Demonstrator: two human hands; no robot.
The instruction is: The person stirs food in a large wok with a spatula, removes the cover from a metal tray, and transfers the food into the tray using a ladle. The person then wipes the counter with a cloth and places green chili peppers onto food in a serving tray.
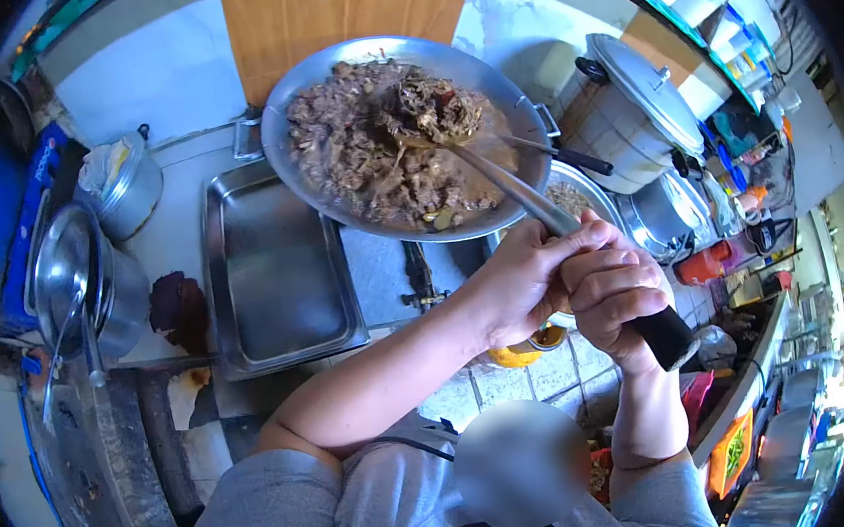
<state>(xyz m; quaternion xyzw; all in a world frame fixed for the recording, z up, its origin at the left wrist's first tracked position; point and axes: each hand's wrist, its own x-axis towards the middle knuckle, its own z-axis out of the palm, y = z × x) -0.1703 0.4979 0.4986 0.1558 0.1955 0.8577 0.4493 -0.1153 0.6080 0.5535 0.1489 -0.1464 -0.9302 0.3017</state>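
Note:
Both hands grip a long-handled ladle [507,182] that has a metal shaft and a black end. My left hand [541,271] is closed around the shaft, and my right hand [618,297] wraps the handle just below it, touching the left. A heap of dark chopped meat [433,107] covers the ladle's head, which is mostly hidden, over a wide metal wok [284,175]. Brown meat stew [352,149] fills much of the wok. A second utensil with a black handle [578,157] leans over the wok's right rim.
Left of my arms lies a deep steel tray [283,276]. Pots and a metal bowl [70,259] stand farther left. A large lidded pot [619,111] is at the right, near a smaller pot [663,212]. An orange basket [732,455] sits lower right.

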